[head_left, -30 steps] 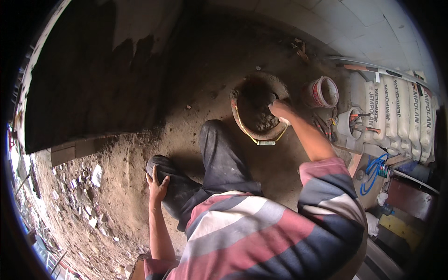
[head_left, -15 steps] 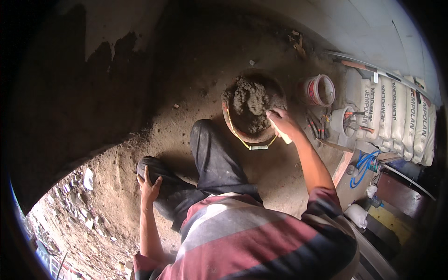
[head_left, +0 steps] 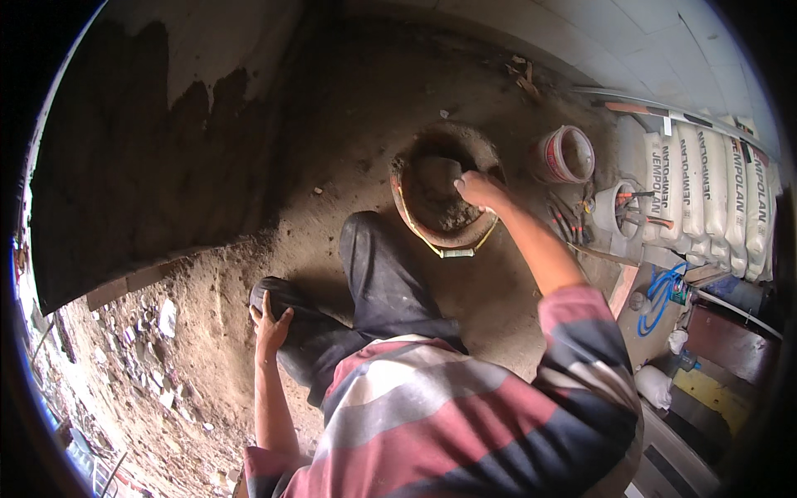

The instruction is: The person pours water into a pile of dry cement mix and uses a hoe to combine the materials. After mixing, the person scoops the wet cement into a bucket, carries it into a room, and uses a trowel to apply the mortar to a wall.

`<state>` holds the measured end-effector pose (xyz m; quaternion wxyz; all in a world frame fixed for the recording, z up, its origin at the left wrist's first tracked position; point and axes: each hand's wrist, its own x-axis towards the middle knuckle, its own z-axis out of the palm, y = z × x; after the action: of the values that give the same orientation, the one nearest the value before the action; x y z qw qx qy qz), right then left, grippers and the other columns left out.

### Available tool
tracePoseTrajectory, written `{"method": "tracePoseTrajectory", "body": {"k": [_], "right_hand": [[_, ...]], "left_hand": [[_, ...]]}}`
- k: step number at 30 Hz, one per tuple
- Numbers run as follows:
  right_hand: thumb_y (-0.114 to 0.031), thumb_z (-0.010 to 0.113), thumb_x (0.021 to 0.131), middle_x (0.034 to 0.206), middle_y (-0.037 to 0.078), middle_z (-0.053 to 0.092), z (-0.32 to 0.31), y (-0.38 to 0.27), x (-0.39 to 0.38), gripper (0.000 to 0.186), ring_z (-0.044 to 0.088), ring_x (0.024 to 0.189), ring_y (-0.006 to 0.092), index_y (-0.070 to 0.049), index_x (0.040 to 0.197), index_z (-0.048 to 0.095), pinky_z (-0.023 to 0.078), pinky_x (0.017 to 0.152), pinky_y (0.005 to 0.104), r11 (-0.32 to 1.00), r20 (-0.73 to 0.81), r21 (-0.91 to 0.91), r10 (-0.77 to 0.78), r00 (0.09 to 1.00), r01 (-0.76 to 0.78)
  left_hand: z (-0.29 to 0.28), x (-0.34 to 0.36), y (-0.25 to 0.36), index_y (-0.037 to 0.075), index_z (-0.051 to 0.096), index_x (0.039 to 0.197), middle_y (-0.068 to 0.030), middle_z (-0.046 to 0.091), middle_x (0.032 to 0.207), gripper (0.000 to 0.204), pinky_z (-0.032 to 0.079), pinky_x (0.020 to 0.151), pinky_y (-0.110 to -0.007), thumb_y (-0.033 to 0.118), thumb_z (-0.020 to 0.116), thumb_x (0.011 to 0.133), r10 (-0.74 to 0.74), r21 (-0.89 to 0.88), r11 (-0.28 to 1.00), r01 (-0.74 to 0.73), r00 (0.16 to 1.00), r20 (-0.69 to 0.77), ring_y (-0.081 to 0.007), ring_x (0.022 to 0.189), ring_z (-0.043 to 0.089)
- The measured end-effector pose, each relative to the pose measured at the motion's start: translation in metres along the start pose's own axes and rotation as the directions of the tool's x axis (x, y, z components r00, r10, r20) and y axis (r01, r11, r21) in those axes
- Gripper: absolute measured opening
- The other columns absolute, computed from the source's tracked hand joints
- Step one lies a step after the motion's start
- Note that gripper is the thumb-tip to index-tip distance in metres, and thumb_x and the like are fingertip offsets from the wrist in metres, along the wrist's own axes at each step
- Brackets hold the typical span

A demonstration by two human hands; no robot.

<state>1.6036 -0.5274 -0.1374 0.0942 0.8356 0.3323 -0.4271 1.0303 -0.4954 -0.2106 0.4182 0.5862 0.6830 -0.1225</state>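
Note:
My right hand grips the handle of a trowel, whose blade is down inside a dirty, reddish bucket in front of me. Grey, lumpy mortar lies in the bucket, partly hidden by the blade and my hand. The bucket's wire handle hangs down over its near side. My left hand rests on my left knee with fingers spread, holding nothing. My right knee is just left of and below the bucket.
A small white-and-red pail, loose tools and a white bucket of tools stand right, beside stacked sacks. Blue hose lies below them. A dark wall is at left, rubble below it.
My right hand has moved up and left within the bucket since half a second ago. The trowel blade now covers part of the mortar. My left hand stays on the knee.

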Motion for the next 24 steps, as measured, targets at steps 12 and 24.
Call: {"method": "tracePoseTrajectory", "body": {"k": [12, 24], "right_hand": [[-0.018, 0.050, 0.089, 0.117, 0.023, 0.068, -0.010, 0.041, 0.017, 0.033, 0.067, 0.109, 0.0377, -0.002, 0.107, 0.073, 0.053, 0.090, 0.0499, 0.881, -0.348, -0.473, -0.185, 0.919, -0.002], [-0.043, 0.063, 0.096, 0.070, 0.006, 0.059, 0.054, 0.042, -0.046, 0.046, 0.053, 0.046, 0.0137, 0.000, 0.111, 0.058, 0.045, 0.040, 0.0315, 0.673, -0.076, 0.723, -0.147, 0.986, 0.156]], "left_hand": [[0.001, -0.005, -0.004, 0.031, 0.028, 0.155, -0.0325, 0.008, 0.160, 0.085, 0.031, 0.115, -0.054, 0.047, 0.072, 0.084, 0.038, 0.017, 0.999, -0.037, 0.999, -0.040, -0.0555, 0.143, 0.023], [-0.004, -0.051, -0.039, 0.012, 0.048, 0.142, -0.0282, 0.010, 0.162, 0.055, 0.017, 0.121, -0.043, 0.028, 0.067, 0.093, 0.336, -0.336, 0.882, -0.331, 0.941, -0.046, -0.0377, 0.152, 0.012]]}}
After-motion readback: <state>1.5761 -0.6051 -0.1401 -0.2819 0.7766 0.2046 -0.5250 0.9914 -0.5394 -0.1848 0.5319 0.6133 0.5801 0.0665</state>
